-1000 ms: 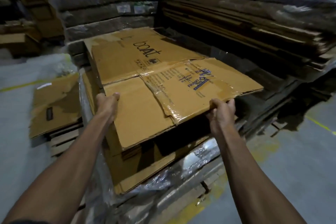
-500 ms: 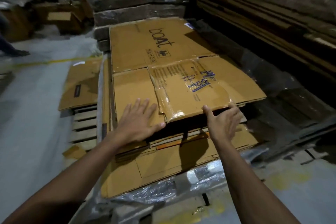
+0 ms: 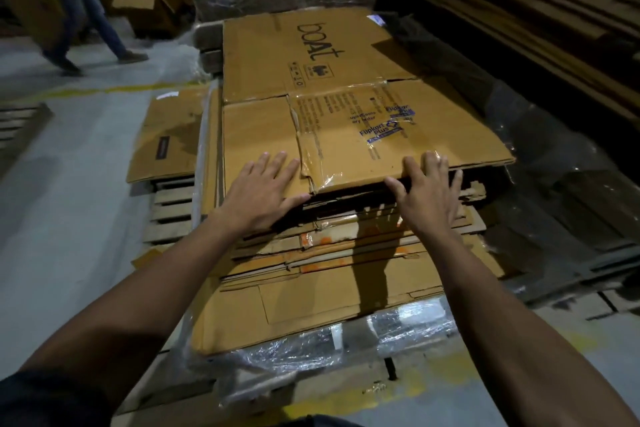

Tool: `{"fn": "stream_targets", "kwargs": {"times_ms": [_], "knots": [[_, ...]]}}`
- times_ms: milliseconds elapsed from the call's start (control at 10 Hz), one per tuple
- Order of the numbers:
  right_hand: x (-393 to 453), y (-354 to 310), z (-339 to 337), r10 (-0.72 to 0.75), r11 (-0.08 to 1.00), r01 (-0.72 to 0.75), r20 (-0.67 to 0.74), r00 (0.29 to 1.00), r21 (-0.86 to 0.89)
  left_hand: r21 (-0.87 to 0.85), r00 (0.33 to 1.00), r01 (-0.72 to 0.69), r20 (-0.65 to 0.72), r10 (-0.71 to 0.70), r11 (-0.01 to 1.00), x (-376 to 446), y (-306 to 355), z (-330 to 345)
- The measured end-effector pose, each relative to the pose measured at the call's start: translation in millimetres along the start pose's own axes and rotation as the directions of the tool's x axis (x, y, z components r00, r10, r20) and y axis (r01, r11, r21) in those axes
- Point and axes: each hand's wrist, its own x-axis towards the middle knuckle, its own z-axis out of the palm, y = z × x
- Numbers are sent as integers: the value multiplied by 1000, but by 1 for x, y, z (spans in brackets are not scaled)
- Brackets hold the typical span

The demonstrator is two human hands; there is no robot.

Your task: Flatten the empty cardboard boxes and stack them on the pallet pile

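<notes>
Pressing flat on the top flattened box, the left hand lay palm-down with fingers straight and spread on the plain near-left flap. Right hand sat at the near edge of the taped flap, fingers straight over the top of the edge, thumb out to the left against the edge face; not curled round it. Both hands were open, gripping nothing.

Top flattened box had "boAt" printed on the far panel and blue Flipkart tape across the near-right flap. It lay on top of the cardboard pile, near edge set back from the lower sheets, which stuck out toward the camera. Pile sat on a wooden pallet, slats showing at the left side. Clear plastic wrap bunched under the pile's near edge.

Another flattened carton lay just beside the pile at the pallet's left edge, lower down. Wrapped cardboard bundles stood behind the pile's far edge. Dark stacked sheets ran along the right. Grey floor had yellow line marks. Another person's legs were at far left, near an open carton. Second pallet's corner showed at the left frame edge.
</notes>
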Motion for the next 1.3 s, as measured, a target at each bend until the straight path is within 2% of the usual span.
{"fn": "stream_targets", "kwargs": {"times_ms": [600,800,900,1000,1200,1300], "knots": [[44,-26,8,36,997,-39,54,998,65,-54,999,14,52,-11,998,41,-27,5],[52,-27,4,34,994,-44,107,994,98,-14,990,23,139,-21,1000,45,-27,-9],[50,-26,-3,16,995,-31,156,988,93,-24,980,72,186,-66,997,41,-20,-17],[32,-22,-13,23,992,-40,142,990,116,-61,987,126,106,-119,990,27,-7,-16],[-34,-9,-31,110,979,-130,128,986,155,-308,965,171,-138,-222,936,-8,18,0],[-73,-7,-39,166,970,-176,74,983,168,-366,954,159,-182,-238,917,-25,33,-1]]}}
